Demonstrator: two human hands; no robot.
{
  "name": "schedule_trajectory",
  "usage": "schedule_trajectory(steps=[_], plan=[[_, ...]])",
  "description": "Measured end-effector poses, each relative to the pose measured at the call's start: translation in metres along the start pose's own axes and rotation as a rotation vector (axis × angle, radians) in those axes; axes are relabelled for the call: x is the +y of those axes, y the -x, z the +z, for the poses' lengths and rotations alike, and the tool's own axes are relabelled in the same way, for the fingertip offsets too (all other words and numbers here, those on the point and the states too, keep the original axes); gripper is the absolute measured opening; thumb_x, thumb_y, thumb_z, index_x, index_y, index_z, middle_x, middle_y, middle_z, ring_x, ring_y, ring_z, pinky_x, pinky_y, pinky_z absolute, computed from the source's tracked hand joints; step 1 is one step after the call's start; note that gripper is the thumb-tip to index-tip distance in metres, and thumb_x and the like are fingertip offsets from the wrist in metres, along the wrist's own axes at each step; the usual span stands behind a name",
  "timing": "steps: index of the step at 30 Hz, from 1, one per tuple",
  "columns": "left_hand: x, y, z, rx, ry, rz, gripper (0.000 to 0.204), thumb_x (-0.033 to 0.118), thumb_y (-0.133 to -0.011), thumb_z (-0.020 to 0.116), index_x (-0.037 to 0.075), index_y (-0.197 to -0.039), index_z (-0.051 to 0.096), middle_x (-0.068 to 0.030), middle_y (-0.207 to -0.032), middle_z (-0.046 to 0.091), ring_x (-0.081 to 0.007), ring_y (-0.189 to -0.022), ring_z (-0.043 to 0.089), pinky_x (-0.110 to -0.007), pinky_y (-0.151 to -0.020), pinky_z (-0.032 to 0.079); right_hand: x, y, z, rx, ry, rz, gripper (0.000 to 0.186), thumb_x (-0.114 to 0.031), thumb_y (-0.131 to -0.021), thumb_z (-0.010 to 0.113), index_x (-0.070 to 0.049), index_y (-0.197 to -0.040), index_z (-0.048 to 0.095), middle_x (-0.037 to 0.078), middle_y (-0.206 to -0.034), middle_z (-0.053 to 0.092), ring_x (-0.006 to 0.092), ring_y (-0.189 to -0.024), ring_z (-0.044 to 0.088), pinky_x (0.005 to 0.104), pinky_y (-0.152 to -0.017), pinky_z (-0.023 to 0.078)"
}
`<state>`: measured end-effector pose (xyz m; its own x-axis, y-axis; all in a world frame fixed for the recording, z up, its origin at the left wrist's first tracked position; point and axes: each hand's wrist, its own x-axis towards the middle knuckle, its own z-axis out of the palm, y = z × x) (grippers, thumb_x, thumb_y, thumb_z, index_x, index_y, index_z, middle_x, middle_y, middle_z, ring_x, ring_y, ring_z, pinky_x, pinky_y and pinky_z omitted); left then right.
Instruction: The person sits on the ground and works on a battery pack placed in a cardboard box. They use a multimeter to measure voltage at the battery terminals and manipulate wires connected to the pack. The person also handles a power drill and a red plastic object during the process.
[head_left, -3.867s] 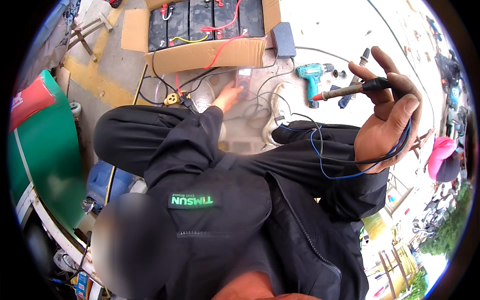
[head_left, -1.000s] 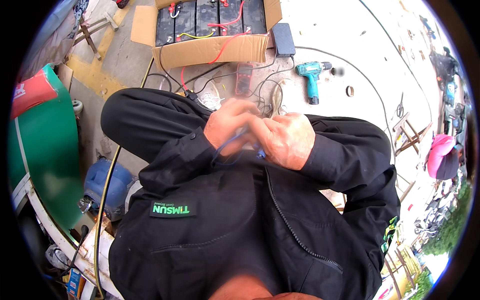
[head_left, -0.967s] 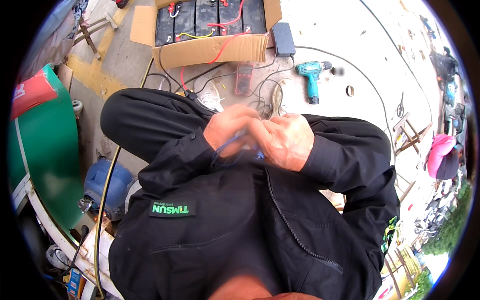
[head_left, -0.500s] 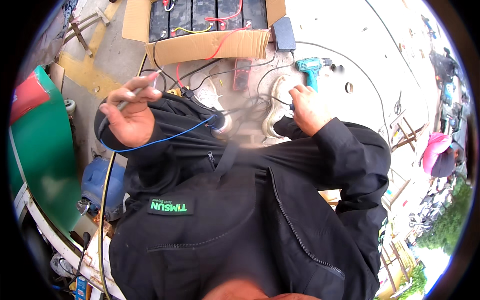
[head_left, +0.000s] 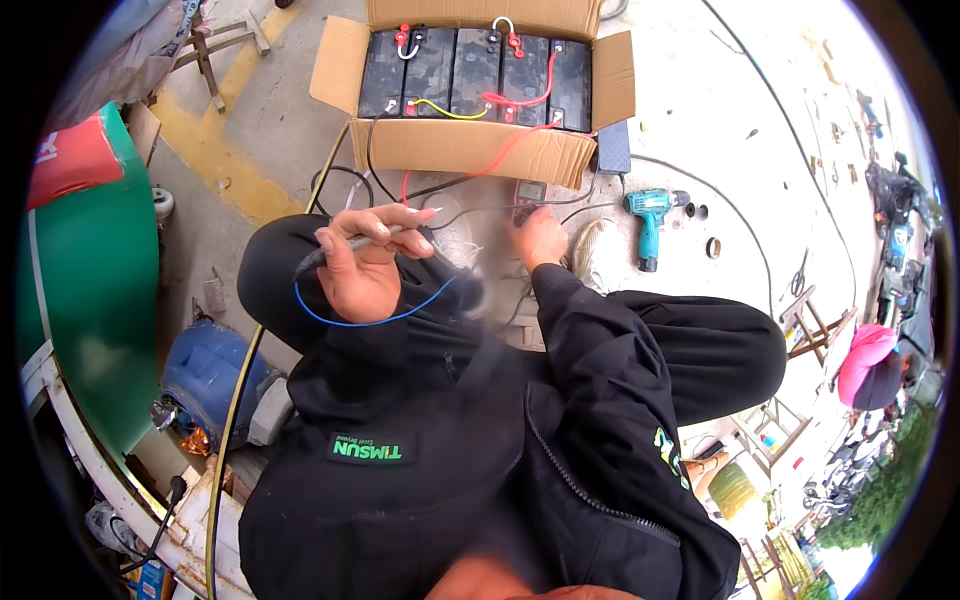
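Note:
My left hand [head_left: 362,265] is raised over my left knee, palm up, its fingers closed around a grey pen-shaped tool [head_left: 352,243]. A blue wire [head_left: 375,322] loops from the tool toward my lap. My right hand [head_left: 541,240] reaches down between my shoes, fingers curled over a small red multimeter [head_left: 530,192]; only its upper end with the screen shows. Beyond lies an open cardboard box [head_left: 470,145] of black batteries [head_left: 427,75], joined by short red, yellow and white wires. Black and red leads run from the box toward my feet.
A teal cordless drill [head_left: 650,225] lies right of my hand, beside small round parts. A black power brick [head_left: 613,148] leans at the box's corner. A blue jug [head_left: 208,365] and a green panel [head_left: 95,290] stand left. Cables cross the floor.
My right hand has moved left from beside the drill onto the multimeter. My left hand keeps its hold on the grey tool. The whole view has shifted, showing more of the box.

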<state>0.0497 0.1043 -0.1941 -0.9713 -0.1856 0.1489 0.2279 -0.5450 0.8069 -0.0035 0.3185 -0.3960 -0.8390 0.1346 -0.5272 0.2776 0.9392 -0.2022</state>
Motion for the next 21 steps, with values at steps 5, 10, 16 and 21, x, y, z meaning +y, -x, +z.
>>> schedule_trajectory(steps=[5, 10, 16, 21], plan=[[-0.002, 0.005, 0.011, 0.044, -0.099, 0.002, 0.057, 0.045, -0.107, 0.017, 0.001, -0.104, 0.053, -0.0294, -0.106, 0.064, -0.0289, -0.077, 0.069, -0.053, -0.099, 0.047, -0.006, -0.01, 0.001, 0.051, 0.079, 0.019, 0.078, -0.064, -0.072, 0.071, 0.005, -0.109, 0.064, 0.023, -0.109, 0.064, 0.0361, -0.094, 0.069, 0.0436, -0.077, 0.056], [-0.005, 0.004, 0.022, 0.09, -0.05, -0.01, 0.056, 0.044, -0.107, 0.017, 0.0, -0.101, 0.052, -0.029, -0.105, 0.064, -0.0275, -0.076, 0.069, -0.051, -0.095, 0.051, -0.003, -0.028, 0.009, -0.042, 0.008, 0.043, 0.066, -0.061, -0.073, 0.07, -0.001, -0.102, 0.071, 0.022, -0.104, 0.069, 0.0367, -0.096, 0.068, 0.044, -0.083, 0.055], [0.002, 0.006, 0.028, 0.132, -0.057, -0.03, 0.056, 0.045, -0.107, 0.022, 0.0, -0.098, 0.054, -0.0289, -0.102, 0.065, -0.0266, -0.075, 0.068, -0.049, -0.092, 0.052, 0.005, 0.007, -0.027, -0.251, 0.06, -0.038, 0.063, -0.052, -0.066, 0.071, 0.0, -0.101, 0.071, 0.022, -0.098, 0.071, 0.0367, -0.096, 0.069, 0.0426, -0.085, 0.054], [-0.003, 0.005, 0.025, 0.051, -0.008, 0.076, 0.055, 0.045, -0.106, 0.023, 0.001, -0.097, 0.054, -0.0293, -0.1, 0.065, -0.0262, -0.073, 0.068, -0.049, -0.092, 0.052, -0.004, 0.075, -0.108, -0.272, 0.142, -0.215, 0.067, -0.051, -0.065, 0.073, 0.005, -0.102, 0.066, 0.026, -0.094, 0.069, 0.0383, -0.093, 0.068, 0.044, -0.082, 0.053]])
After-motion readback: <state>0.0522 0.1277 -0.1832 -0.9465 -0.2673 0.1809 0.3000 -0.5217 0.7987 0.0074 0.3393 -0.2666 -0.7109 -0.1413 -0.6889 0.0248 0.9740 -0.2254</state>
